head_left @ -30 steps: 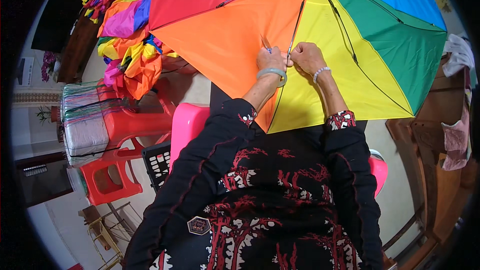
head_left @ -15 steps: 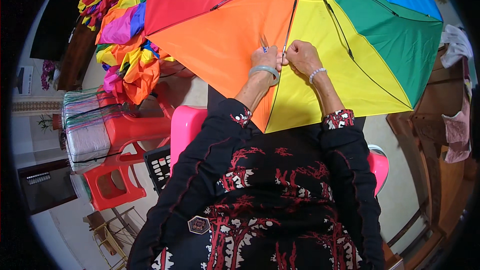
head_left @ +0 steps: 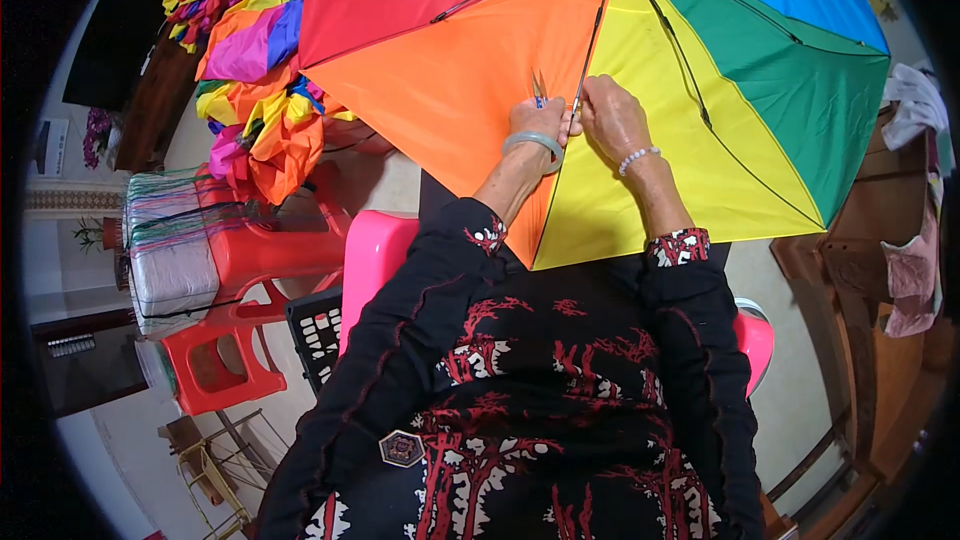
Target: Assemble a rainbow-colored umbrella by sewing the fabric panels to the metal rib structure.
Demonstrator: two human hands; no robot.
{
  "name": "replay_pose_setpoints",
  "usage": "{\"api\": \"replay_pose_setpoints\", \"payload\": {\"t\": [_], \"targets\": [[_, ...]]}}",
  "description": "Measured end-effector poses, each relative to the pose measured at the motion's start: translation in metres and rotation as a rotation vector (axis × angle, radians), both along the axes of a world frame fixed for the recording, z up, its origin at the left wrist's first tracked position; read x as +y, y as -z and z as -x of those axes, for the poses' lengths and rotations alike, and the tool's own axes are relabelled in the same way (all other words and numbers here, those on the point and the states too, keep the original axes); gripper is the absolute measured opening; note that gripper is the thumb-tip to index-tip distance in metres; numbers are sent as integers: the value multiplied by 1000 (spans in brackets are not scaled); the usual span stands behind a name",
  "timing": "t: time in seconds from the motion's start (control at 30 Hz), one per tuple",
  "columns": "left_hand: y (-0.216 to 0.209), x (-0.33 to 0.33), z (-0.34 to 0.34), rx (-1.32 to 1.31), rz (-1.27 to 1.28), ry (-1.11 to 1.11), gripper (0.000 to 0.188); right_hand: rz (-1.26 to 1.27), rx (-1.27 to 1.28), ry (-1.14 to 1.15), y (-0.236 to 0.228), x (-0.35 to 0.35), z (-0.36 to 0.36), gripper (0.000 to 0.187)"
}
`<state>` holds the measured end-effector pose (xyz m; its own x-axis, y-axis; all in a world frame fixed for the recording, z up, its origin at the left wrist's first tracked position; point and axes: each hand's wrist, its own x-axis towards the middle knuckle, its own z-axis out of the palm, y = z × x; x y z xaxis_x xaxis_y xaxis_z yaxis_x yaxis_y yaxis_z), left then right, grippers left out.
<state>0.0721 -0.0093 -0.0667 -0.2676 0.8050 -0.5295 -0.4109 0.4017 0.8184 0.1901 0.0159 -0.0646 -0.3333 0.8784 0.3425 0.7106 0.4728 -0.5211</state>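
An open rainbow umbrella (head_left: pixel 700 150) lies across my lap with its underside and black ribs facing me. My left hand (head_left: pixel 538 124), a pale bangle at its wrist, is closed at the seam between the orange and yellow panels. Pointed blades of small scissors (head_left: pixel 539 90) stick up out of that hand. Its fingertips pinch the umbrella rib (head_left: pixel 597 35) there. Just right of the rib, over the yellow panel, my right hand (head_left: pixel 614 116) is closed in a pinch, a beaded bracelet on its wrist. Whatever lies between its fingers is too small to make out.
Colourful umbrella cloths (head_left: pixel 255 70) are heaped at the left. Below them, a red stool (head_left: pixel 265 250) bears a wrapped white bundle (head_left: pixel 170 280) with threads on it. A black crate (head_left: pixel 318 335) stands by a pink seat (head_left: pixel 372 250). Wooden furniture (head_left: pixel 860 270) is at the right.
My right hand has shifted slightly up, its knuckles turned differently, and stays close to the rib. My left hand keeps its grip. The whole view has shifted a little.
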Motion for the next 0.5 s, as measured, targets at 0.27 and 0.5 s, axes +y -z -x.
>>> {"api": "replay_pose_setpoints", "payload": {"t": [0.27, 0.5], "targets": [[7, 5, 4, -73, -9, 43, 15, 488, 419, -8, 11, 10, -2, 6], [4, 5, 4, 16, -3, 100, 15, 992, 884, 101, -3, 5, -1, 8]]}}
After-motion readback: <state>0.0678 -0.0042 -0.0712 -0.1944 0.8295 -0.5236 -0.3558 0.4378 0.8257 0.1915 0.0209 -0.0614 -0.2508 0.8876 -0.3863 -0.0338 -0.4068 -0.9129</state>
